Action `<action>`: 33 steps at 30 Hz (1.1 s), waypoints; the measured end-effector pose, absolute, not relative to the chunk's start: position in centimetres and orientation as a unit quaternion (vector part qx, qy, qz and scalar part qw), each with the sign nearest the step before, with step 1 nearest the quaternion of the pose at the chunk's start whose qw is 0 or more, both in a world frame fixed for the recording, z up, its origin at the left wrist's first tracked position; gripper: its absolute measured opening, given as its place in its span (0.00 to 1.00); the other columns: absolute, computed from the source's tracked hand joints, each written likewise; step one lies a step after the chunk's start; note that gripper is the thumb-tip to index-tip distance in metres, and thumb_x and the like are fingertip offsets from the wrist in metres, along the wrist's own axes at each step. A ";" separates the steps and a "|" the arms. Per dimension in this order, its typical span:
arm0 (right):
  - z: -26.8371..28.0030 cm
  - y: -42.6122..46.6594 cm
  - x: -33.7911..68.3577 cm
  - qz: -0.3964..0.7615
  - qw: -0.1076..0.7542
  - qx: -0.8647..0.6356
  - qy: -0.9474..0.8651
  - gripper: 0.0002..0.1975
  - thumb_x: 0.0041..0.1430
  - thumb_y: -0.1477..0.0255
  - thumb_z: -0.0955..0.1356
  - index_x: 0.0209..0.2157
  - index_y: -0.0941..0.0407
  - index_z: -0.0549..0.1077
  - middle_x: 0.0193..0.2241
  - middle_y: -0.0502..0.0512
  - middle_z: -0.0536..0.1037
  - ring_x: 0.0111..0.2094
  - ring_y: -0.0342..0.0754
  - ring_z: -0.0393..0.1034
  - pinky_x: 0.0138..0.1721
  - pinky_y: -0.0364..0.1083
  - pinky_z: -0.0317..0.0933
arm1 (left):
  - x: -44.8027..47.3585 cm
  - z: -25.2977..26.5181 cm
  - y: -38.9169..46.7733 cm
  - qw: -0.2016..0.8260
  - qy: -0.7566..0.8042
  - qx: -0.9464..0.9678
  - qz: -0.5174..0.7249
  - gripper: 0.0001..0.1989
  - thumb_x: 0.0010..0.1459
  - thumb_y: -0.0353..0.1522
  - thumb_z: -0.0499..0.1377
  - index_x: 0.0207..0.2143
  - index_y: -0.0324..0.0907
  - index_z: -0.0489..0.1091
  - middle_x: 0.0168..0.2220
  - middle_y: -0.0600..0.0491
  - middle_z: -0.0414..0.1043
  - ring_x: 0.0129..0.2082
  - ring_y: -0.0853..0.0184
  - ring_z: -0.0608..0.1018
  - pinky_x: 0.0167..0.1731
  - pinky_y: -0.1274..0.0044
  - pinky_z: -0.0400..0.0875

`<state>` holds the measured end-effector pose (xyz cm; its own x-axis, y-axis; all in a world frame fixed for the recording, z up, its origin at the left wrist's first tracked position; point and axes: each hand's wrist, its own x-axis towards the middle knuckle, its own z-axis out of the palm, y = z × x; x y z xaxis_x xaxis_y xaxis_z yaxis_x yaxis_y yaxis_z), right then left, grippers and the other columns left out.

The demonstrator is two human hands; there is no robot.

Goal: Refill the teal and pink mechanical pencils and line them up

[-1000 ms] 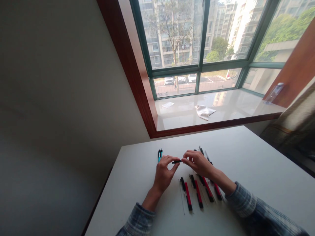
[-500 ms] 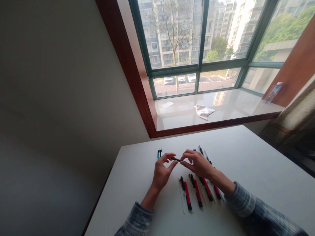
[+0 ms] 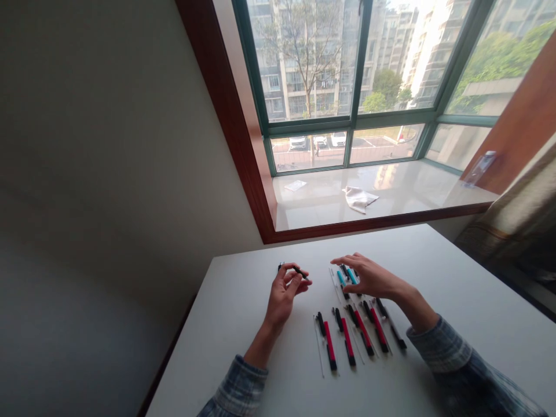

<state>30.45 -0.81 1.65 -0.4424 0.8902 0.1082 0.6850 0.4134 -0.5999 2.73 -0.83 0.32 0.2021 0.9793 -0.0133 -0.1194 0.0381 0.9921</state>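
Note:
My left hand (image 3: 280, 301) is closed with a small black pen part (image 3: 300, 272) pinched between thumb and fingers. To its right my right hand (image 3: 376, 279), fingers apart and holding nothing, hovers over pen parts with turquoise barrels (image 3: 341, 279), partly covering them. Closer to me lies a row of taken-apart pens: red-and-black barrels (image 3: 330, 346), black upper parts (image 3: 321, 324) and thin pale refills (image 3: 318, 347). A dark barrel (image 3: 393, 328) ends that row on the right. Behind my left fingers shows the black end of a pen (image 3: 280, 266), mostly hidden.
All the pens lie on a white table (image 3: 243, 307). Beyond its far edge, a window sill (image 3: 313, 208) carries a crumpled white cloth (image 3: 360, 198), a paper piece (image 3: 296, 185) and a clear bottle (image 3: 480, 168). A curtain (image 3: 499, 217) hangs at the right.
My right hand has let go of the small black part and moved right, its fingers spreading. The left hand keeps the part, now tilted, and has shifted slightly left.

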 end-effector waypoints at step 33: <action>1.5 -3.3 22.9 0.158 0.313 -0.372 -0.860 0.53 0.53 0.74 0.77 0.72 0.43 0.47 0.64 0.59 0.67 0.60 0.62 0.65 0.56 0.63 0.68 | 2.9 0.7 -1.1 0.593 0.433 0.523 0.433 0.18 0.54 0.41 0.70 0.43 0.39 0.79 0.41 0.46 0.81 0.44 0.57 0.81 0.46 0.67 0.75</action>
<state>22.89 -3.31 1.48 -0.5274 0.7385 0.4201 0.5413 0.6732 -0.5037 2.89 -1.14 0.73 0.2502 0.9664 -0.0596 -0.0614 0.0772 0.9951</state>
